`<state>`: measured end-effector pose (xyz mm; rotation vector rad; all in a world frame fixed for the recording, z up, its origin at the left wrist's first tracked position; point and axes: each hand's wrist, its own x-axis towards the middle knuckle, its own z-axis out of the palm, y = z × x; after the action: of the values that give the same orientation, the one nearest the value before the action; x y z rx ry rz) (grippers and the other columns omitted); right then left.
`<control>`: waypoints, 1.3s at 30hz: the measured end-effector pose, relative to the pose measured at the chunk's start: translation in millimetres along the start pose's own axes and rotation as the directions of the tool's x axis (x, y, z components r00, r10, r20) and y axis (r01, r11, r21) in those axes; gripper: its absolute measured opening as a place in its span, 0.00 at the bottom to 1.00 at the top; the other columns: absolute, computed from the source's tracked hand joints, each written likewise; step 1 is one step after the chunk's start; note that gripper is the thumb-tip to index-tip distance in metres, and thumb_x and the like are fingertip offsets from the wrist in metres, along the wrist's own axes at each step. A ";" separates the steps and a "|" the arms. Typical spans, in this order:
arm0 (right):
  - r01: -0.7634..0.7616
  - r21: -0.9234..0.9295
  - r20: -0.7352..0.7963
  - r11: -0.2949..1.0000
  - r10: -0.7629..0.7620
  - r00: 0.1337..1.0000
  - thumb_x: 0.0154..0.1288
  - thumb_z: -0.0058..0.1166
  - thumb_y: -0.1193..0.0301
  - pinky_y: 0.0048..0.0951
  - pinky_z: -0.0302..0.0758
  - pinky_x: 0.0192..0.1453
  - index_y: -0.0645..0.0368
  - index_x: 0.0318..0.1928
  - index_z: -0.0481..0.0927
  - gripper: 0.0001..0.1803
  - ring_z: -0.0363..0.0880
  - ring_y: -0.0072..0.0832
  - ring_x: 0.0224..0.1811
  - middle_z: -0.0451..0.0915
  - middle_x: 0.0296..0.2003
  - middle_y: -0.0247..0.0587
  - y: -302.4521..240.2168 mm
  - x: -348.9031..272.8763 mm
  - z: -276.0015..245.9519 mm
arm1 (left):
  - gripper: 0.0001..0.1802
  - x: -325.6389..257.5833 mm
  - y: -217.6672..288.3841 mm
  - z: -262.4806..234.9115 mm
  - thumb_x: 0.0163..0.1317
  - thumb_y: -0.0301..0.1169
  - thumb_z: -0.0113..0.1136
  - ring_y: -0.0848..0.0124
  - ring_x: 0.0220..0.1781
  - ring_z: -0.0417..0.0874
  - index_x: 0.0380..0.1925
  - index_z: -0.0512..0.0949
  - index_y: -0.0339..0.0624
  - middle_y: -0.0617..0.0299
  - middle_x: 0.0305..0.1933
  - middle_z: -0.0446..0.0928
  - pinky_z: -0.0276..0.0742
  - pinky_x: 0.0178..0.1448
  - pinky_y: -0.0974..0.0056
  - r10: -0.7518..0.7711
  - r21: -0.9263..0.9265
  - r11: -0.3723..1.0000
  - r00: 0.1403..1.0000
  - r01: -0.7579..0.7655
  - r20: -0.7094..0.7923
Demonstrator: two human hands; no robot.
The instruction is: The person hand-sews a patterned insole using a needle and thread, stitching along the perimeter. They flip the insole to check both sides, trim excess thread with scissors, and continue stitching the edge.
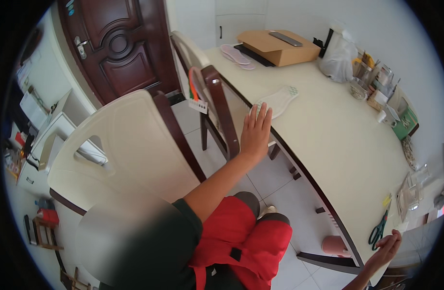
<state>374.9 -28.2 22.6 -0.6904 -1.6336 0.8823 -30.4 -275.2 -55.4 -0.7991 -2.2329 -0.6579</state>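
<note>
Left hand: left hand (pixel 257 133) extended over the near table edge; fingers straight and slightly spread, palm turned down. Fingertips are seen across the near end of the insole; whether pressed on it or held just above cannot be told.

Insole: white insole (pixel 281 101) laid flat near the table's edge, green marks visible at its far end; near end partly covered by the left hand.

Right hand: right hand (pixel 387 245) held at the near right corner of the table, fingers loosely bent. Whether anything is pinched between them cannot be told.

Scissors: green-handled scissors (pixel 377 233) laid just beside the right hand, blades pointed away from the body; a small yellow item (pixel 387 199) seen near the tips.

Table: cream table (pixel 323 140) with a dark edge, curved by the lens.

Far end: lilac insoles (pixel 235 55) placed near a cardboard box (pixel 299 52); a dark grey slab (pixel 286 38) laid on the box.

Wall side: white plastic bag (pixel 335 63), a cluster of jars and holders (pixel 372 79), a green packet (pixel 406 124) and clear plastic packaging (pixel 410 191) lined along the edge.

Chairs: cream chair back (pixel 127 130) seen at left; a second chair (pixel 222 108) drawn up to the table.

Lap: covered by red cloth (pixel 275 241).

Under the table: pink bin (pixel 333 245) stood on pale floor tiles (pixel 275 181).
</note>
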 end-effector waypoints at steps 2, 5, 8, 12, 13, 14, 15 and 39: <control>-0.045 0.074 0.112 0.996 0.036 0.993 0.74 0.41 0.61 0.16 0.54 0.21 0.60 0.44 0.72 0.15 0.54 0.12 0.18 0.58 0.17 0.24 3.8 -17.2 36.0 | 0.25 3.5 -38.0 3.7 0.56 0.22 0.51 0.56 0.68 0.61 0.57 0.68 0.44 0.57 0.64 0.65 0.54 0.70 0.48 0.012 0.082 0.996 0.998 -0.016 0.055; -0.092 0.113 0.288 0.989 0.056 0.956 0.74 0.39 0.64 0.17 0.58 0.21 0.62 0.42 0.72 0.13 0.59 0.14 0.16 0.63 0.16 0.28 -18.4 -50.9 104.9 | 0.16 12.5 -62.7 -1.6 0.59 0.23 0.50 0.60 0.62 0.69 0.49 0.73 0.43 0.61 0.57 0.73 0.57 0.69 0.50 0.008 0.069 0.998 0.998 -0.013 0.067; -0.158 0.138 0.525 0.978 0.063 0.849 0.73 0.39 0.72 0.18 0.63 0.25 0.63 0.40 0.73 0.09 0.65 0.16 0.19 0.68 0.19 0.31 -33.3 -72.1 136.6 | 0.10 24.8 -36.5 -38.0 0.59 0.27 0.57 0.65 0.45 0.80 0.41 0.76 0.42 0.62 0.38 0.80 0.67 0.60 0.54 -0.029 -0.250 0.968 0.995 0.003 -0.099; 0.310 0.031 0.659 0.950 -0.253 0.708 0.64 0.47 0.82 0.26 0.72 0.41 0.65 0.32 0.76 0.04 0.75 0.30 0.35 0.77 0.34 0.44 -78.4 -64.3 153.2 | 0.11 43.2 -2.3 -96.0 0.60 0.29 0.62 0.80 0.31 0.78 0.42 0.78 0.40 0.65 0.29 0.79 0.73 0.41 0.74 -0.299 -0.881 0.440 0.954 0.171 0.035; 0.306 0.037 0.643 0.951 -0.257 0.721 0.62 0.48 0.82 0.27 0.72 0.48 0.64 0.32 0.76 0.04 0.75 0.35 0.44 0.76 0.40 0.47 -87.2 -61.9 157.7 | 0.11 49.8 -8.0 -105.1 0.60 0.29 0.61 0.83 0.30 0.76 0.42 0.79 0.40 0.67 0.30 0.79 0.71 0.37 0.78 -0.308 -0.897 0.411 0.951 0.163 0.032; 0.247 0.086 0.647 0.965 -0.242 0.723 0.63 0.48 0.81 0.31 0.68 0.58 0.62 0.33 0.78 0.05 0.71 0.37 0.57 0.72 0.52 0.50 -93.5 -60.4 159.5 | 0.11 54.7 -13.9 -112.8 0.61 0.28 0.61 0.83 0.34 0.77 0.42 0.79 0.37 0.67 0.33 0.79 0.72 0.39 0.77 -0.251 -0.901 0.394 0.964 0.183 0.086; 0.208 0.097 0.720 0.973 -0.213 0.660 0.63 0.49 0.80 0.33 0.64 0.61 0.61 0.33 0.79 0.05 0.67 0.37 0.61 0.69 0.57 0.51 -97.1 -56.8 157.4 | 0.11 60.3 -13.8 -116.4 0.61 0.28 0.60 0.82 0.37 0.77 0.42 0.78 0.35 0.67 0.37 0.80 0.73 0.42 0.76 -0.192 -0.903 0.378 0.971 0.204 0.140; -0.425 0.312 0.601 0.850 0.170 0.781 0.70 0.46 0.73 0.24 0.78 0.44 0.67 0.40 0.77 0.10 0.77 0.22 0.39 0.79 0.38 0.39 -33.2 -150.5 194.2 | 0.20 -41.3 50.4 -72.4 0.65 0.29 0.53 0.75 0.43 0.80 0.56 0.70 0.36 0.61 0.45 0.78 0.77 0.45 0.68 0.333 -0.587 0.076 0.534 0.806 0.777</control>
<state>220.5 -206.2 -54.5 -0.3982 -1.7489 1.7639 58.9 -301.3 -26.8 -1.4933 -2.4378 -2.8366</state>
